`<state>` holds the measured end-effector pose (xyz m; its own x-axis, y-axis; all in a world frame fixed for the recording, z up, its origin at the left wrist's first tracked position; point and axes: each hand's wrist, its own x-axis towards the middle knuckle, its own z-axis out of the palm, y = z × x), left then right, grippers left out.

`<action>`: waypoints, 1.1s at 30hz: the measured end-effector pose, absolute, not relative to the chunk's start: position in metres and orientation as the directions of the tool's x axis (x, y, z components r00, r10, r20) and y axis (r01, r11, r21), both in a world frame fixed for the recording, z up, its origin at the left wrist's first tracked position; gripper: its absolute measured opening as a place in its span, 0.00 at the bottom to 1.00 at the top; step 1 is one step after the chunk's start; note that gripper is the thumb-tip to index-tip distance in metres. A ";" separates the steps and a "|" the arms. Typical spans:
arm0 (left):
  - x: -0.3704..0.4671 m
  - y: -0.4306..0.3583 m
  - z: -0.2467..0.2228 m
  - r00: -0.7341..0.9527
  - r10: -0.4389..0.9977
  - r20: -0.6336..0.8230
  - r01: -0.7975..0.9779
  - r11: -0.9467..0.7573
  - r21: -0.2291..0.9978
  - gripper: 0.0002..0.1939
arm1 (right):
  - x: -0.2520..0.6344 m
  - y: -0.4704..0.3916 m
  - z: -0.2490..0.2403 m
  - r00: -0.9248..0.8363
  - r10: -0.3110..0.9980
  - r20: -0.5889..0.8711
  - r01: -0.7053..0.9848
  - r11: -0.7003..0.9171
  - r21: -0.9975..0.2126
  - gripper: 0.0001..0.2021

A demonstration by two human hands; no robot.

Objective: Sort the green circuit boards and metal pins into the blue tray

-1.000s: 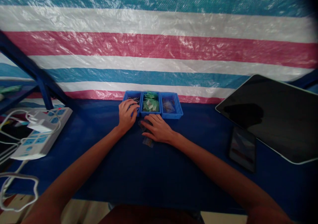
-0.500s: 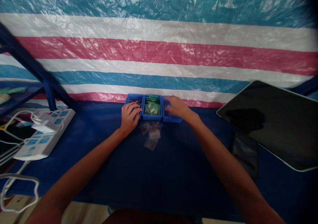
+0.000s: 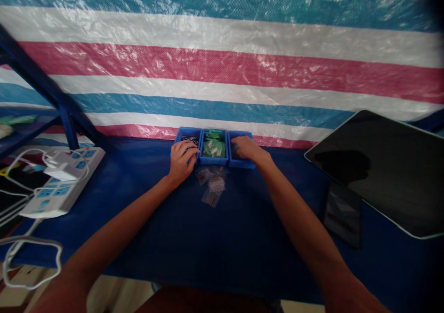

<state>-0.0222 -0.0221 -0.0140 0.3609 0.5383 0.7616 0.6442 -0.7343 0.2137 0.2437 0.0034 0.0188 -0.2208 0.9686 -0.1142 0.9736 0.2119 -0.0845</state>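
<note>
Three blue bins stand side by side at the back of the blue table. Over the front of the left bin (image 3: 187, 131), which holds dark and silvery small parts, rests my left hand (image 3: 183, 158), fingers apart and holding nothing. Green and white packets (image 3: 214, 147) fill the middle bin (image 3: 214, 161). My right hand (image 3: 243, 147) reaches down into the right bin (image 3: 243, 164); its fingertips are low among dim contents, and whatever they grip is too dark to make out. Small clear bags (image 3: 215, 183) with little parts inside lie in front of the middle bin.
A white power strip (image 3: 65, 183) with plugs and cables lies at the left. At the right are a large dark-screened panel (image 3: 388, 174) and a dark flat device (image 3: 342, 215). A striped plastic sheet (image 3: 222, 67) hangs behind.
My right hand has moved down into the right bin, its fingers drawn closer together. My left hand has stayed at the left bin. The view has shifted slightly.
</note>
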 end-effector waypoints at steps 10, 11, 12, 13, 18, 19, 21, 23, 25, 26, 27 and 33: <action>-0.023 -0.021 -0.014 0.375 0.529 0.762 0.636 -0.744 0.204 0.09 | 0.243 0.004 0.006 -0.142 0.990 0.012 0.981 0.142 -0.135 0.13; -0.023 -0.021 -0.015 0.376 0.525 0.764 0.633 -0.747 0.202 0.09 | 0.242 0.003 0.004 -0.133 0.991 0.028 0.980 0.136 -0.143 0.13; -0.023 -0.021 -0.015 0.376 0.524 0.764 0.632 -0.748 0.202 0.09 | 0.241 0.003 0.004 -0.125 0.991 0.045 0.980 0.130 -0.152 0.13; -0.023 -0.021 -0.015 0.378 0.525 0.762 0.631 -0.749 0.202 0.09 | 0.241 0.003 0.003 -0.116 0.991 0.062 0.979 0.125 -0.161 0.13; -0.024 -0.020 -0.016 0.390 0.514 0.764 0.619 -0.761 0.196 0.09 | 0.244 -0.002 0.017 -0.068 0.983 0.170 0.973 0.103 -0.205 0.14; -0.025 -0.020 -0.016 0.389 0.508 0.768 0.616 -0.764 0.194 0.09 | 0.244 -0.006 0.023 -0.057 0.976 0.210 0.969 0.105 -0.222 0.13; -0.026 -0.020 -0.016 0.381 0.499 0.779 0.613 -0.767 0.191 0.09 | 0.241 -0.017 0.033 -0.035 0.945 0.326 0.945 0.137 -0.297 0.11; -0.026 -0.021 -0.015 0.361 0.501 0.787 0.619 -0.760 0.199 0.09 | 0.233 -0.033 0.041 -0.051 0.904 0.423 0.878 0.242 -0.413 0.08; -0.026 -0.022 -0.014 0.323 0.502 0.802 0.627 -0.748 0.216 0.10 | 0.219 -0.049 0.044 -0.180 0.883 0.433 0.776 0.398 -0.488 0.07; -0.025 -0.023 -0.013 0.298 0.500 0.813 0.629 -0.744 0.227 0.10 | 0.211 -0.056 0.044 -0.312 0.863 0.398 0.723 0.487 -0.490 0.06; -0.025 -0.024 -0.011 0.272 0.497 0.824 0.629 -0.740 0.239 0.09 | 0.204 -0.062 0.044 -0.426 0.831 0.359 0.681 0.555 -0.478 0.06; -0.022 -0.032 0.000 0.238 0.557 0.795 0.637 -0.708 0.305 0.09 | 0.196 -0.081 0.046 -0.596 0.786 0.161 0.713 0.611 -0.345 0.17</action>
